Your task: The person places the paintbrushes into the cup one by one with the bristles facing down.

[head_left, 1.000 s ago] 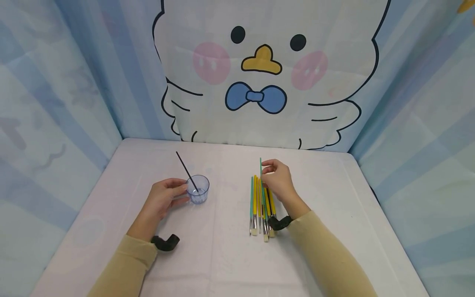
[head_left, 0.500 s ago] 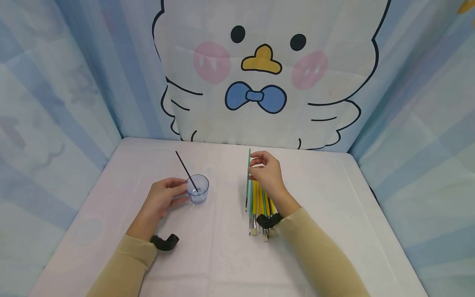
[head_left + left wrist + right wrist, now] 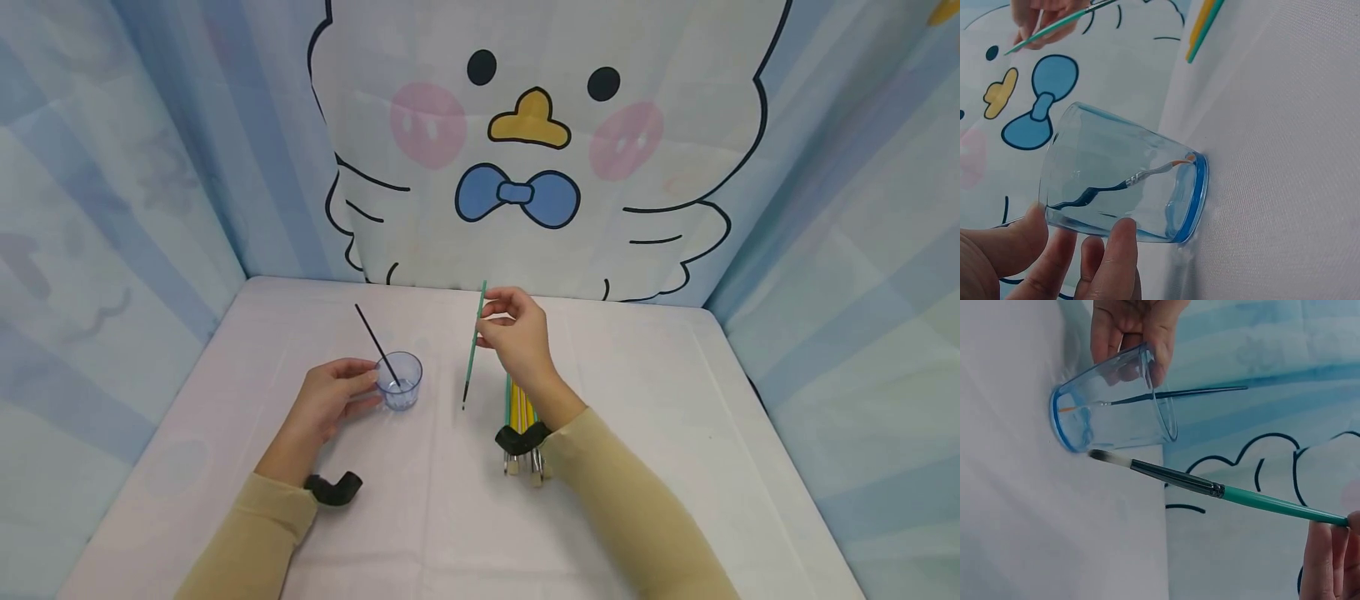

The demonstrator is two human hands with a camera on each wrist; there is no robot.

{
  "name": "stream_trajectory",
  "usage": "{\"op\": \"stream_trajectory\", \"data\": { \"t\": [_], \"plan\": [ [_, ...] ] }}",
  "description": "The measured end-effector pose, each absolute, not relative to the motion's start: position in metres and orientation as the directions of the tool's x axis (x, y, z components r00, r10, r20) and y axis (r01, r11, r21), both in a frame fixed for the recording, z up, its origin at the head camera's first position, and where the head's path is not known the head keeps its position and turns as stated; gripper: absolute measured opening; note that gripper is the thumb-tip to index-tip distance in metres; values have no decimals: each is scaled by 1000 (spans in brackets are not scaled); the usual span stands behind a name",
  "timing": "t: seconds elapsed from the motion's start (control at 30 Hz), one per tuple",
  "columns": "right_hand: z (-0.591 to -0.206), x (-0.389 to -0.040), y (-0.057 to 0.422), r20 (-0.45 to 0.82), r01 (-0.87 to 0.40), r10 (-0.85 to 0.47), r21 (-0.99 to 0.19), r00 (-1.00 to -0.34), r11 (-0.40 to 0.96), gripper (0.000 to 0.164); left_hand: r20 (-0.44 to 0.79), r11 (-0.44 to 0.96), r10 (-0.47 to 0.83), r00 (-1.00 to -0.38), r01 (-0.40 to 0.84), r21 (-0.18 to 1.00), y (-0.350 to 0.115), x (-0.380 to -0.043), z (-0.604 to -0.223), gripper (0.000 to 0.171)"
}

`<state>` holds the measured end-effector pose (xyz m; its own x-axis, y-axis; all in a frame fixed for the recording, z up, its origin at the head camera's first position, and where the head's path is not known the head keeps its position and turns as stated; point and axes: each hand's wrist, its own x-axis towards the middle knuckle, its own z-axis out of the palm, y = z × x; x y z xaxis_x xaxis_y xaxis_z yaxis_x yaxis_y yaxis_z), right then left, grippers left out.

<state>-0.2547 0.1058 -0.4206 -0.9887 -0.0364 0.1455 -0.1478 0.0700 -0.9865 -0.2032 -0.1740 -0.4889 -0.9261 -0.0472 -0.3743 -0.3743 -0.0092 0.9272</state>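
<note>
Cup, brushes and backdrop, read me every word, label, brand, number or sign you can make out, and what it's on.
There are none to read.
Clear cup: no lettering shows.
Green brush in the right hand: no print shows.
Dark brush in the cup and brushes lying on the table: too small to tell.
Backdrop: only drawings, such as a blue bow tie.

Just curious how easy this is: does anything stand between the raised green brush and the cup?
Nothing visible stands between the green brush, pinched in the right hand, and the cup. The dark brush inside leans left; the left hand holds the cup's left side.
</note>
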Motion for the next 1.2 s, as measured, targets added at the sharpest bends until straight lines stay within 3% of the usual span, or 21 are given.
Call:
{"op": "stream_trajectory", "data": {
  "t": [0.63,1.2],
  "plan": [
    [-407,-262,47,325,-324,-36,-945,-945,-31,36,-388,-10,-48,-920,-388,921,-175,-205,-490,41],
    [-441,-269,19,255,-264,-141,-964,-957,43,37,-377,-3,-41,-925,-377,926,-175,-206,-489,41]
  ]
}}
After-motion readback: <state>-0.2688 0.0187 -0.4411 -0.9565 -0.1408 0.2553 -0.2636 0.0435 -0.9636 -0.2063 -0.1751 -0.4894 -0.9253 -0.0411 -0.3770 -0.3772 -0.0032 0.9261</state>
